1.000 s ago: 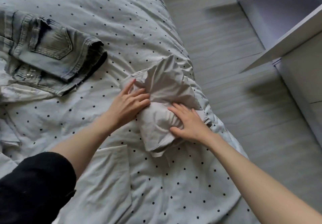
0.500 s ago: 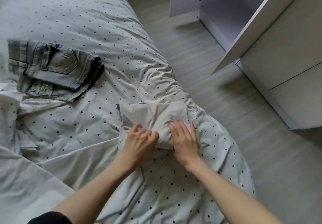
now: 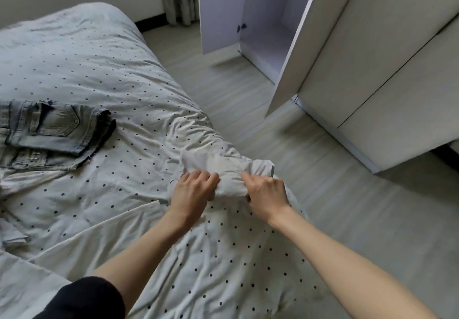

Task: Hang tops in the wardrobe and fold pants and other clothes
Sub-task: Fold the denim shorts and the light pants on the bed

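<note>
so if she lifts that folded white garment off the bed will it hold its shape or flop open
Likely floppy: the white garment is thin, creased cloth that bunches where the left hand and right hand grip it. It probably unfolds if lifted by one edge, since its loose end near the bed's edge already sags. It looks light, and unlikely to slip from a pinch.

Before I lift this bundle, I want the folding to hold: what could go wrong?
Both the left hand and right hand grip the white garment bunched, so its fold may come undone when lifted. It sits near the bed's edge, so a loose end could slide to the floor.
</note>
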